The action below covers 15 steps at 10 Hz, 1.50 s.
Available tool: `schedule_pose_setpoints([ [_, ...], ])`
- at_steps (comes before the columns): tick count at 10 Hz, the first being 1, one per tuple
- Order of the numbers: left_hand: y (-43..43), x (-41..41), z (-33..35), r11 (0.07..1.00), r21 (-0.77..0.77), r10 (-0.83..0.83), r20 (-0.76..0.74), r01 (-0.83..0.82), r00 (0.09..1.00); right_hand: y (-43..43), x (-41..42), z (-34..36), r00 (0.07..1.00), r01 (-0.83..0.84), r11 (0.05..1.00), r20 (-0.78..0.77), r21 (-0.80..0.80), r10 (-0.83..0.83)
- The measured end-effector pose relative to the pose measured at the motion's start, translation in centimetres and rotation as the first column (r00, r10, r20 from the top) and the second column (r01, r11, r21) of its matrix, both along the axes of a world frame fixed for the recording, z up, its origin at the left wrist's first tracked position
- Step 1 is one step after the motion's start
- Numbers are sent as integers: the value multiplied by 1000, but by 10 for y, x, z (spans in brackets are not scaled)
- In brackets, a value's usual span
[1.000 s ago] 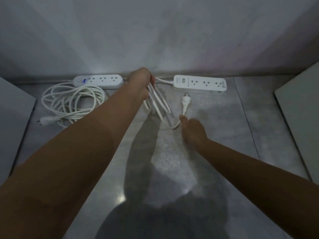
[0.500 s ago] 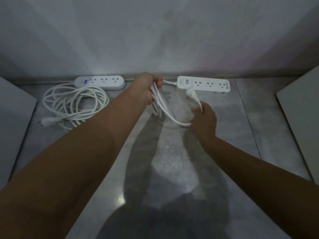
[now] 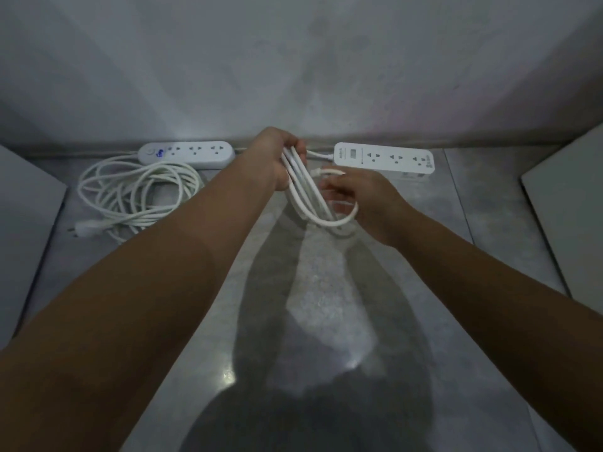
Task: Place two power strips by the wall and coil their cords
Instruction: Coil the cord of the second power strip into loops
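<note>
Two white power strips lie along the foot of the wall. The left power strip [image 3: 186,153] has its cord coiled [image 3: 137,190] on the floor in front of it, plug [image 3: 86,228] at the lower left. The right power strip [image 3: 385,157] lies flat to the right of my hands. My left hand [image 3: 277,158] grips several loops of the right strip's cord [image 3: 308,195], which hang down toward the floor. My right hand [image 3: 362,194] holds the plug end [image 3: 329,172] of that cord close to the loops.
The floor is grey tile [image 3: 319,288] with my shadow across its middle. A pale flat panel [image 3: 23,216] lies at the left edge and another panel [image 3: 567,203] at the right edge. The grey wall [image 3: 293,66] stands right behind the strips.
My right hand picked the plug up off the floor and lifted it up and left, close to the loops in my left hand. The left hand rose slightly.
</note>
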<state>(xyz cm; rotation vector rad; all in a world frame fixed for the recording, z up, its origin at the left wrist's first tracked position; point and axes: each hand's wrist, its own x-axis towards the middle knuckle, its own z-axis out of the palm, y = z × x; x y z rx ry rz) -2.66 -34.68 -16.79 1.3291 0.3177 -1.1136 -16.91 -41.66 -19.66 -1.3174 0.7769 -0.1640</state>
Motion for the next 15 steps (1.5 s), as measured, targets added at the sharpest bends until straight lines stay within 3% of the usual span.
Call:
schedule_pose_setpoints([
  [1, -2, 1, -2, 1000, 6, 19, -1, -19, 1000, 4, 14, 7, 973, 219, 967, -42, -129, -226],
  [2, -2, 3, -1, 997, -12, 76, -21, -76, 997, 7, 21, 15, 991, 48, 987, -117, -154, -66],
  [3, 2, 9, -4, 983, -55, 170, -86, -175, 982, 10, 21, 20, 981, -150, 989, -126, -8, 148],
  [4, 2, 8, -3, 978, -76, 184, -104, -192, 977, 6, 19, 19, 983, -150, 983, -124, -106, 137],
  [5, 0, 5, -3, 971, -101, 206, -101, -216, 973, 9, 16, 19, 947, -295, 848, -252, -439, 199],
  [6, 1, 6, -7, 952, -130, 261, -138, -278, 956, 10, 19, 17, 925, -353, 812, -305, -466, 227],
  [7, 5, 9, -14, 959, -137, 228, -150, -248, 962, 11, 24, 10, 952, -282, 808, -256, -517, 169],
  [8, 8, 13, -11, 983, -67, 164, -121, -172, 979, 15, 27, 3, 988, 50, 811, -92, -583, -127],
  [9, 8, 12, -8, 978, -86, 180, -122, -191, 976, 13, 32, -2, 983, 39, 877, -142, -479, -121],
  [10, 7, 9, -8, 962, -166, 187, -173, -216, 967, 20, 34, -2, 942, -225, 907, -318, -357, 108],
  [11, 7, 9, -6, 961, -174, 183, -186, -216, 965, 23, 31, -2, 971, -181, 980, -176, -79, 165],
  [12, 8, 13, -8, 972, -147, 154, -187, -182, 970, 19, 25, -1, 939, -344, 934, 9, 96, 345],
  [13, 8, 15, -14, 997, -66, 27, -116, -35, 993, 25, 26, 3, 849, -523, 813, -234, -255, 473],
  [14, 13, 16, -17, 997, -46, -72, -103, 68, 992, 27, 30, -1, 888, -455, 797, -268, -397, 374],
  [15, 21, 15, -18, 908, 121, -409, 52, 401, 911, 27, 33, -6, 953, -291, 872, -203, -393, 227],
])
